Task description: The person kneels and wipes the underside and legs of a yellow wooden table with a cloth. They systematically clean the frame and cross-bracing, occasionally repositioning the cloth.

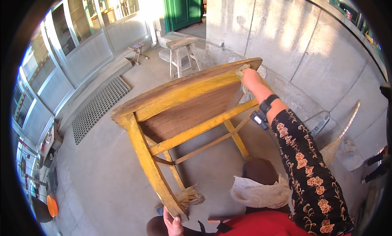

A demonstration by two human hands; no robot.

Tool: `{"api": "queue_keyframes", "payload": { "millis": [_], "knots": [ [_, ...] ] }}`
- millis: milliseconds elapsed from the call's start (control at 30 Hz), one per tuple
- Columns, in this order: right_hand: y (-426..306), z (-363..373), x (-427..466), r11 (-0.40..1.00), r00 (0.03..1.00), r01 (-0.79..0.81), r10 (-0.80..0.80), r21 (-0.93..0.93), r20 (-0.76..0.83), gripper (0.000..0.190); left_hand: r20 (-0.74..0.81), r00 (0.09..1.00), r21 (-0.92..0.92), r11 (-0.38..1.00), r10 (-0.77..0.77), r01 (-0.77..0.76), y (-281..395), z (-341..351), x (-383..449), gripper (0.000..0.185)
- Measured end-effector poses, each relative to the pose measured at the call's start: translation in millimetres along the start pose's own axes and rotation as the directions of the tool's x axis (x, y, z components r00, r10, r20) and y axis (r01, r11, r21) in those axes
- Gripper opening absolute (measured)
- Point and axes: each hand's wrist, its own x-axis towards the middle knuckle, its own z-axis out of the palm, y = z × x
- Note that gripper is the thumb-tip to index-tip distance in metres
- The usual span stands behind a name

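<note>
A yellow-painted wooden table is tipped towards me, its worn underside and crossed stretchers showing. My left hand grips the foot end of its near left leg, thumb on top. My right hand, arm outstretched, holds a crumpled greenish cloth against the yellow rail under the tabletop's far right corner. Beside the leg by my left hand lies a bundle of pale straw-like bristles, partly hidden. A light towel lies over my right leg near the knee.
A wooden stool and a small folding stool stand beyond the table. A grey grating lies on the floor at left. A straw broom leans by the concrete wall at right. An orange bowl is at lower left.
</note>
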Motion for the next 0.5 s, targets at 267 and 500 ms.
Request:
{"api": "queue_keyframes", "payload": {
  "millis": [267,500],
  "knots": [
    [-84,22,-56,0.939,0.941,0.339,-0.339,-0.059,0.011,0.025,-0.018,1.000,-0.029,0.999,-0.014,0.013,-4,-1,0,0.084],
    [-68,20,-69,0.823,0.827,0.538,-0.557,0.184,0.072,0.036,-0.024,1.000,0.019,1.000,-0.003,0.003,-5,-9,-1,0.080]
  ]
}}
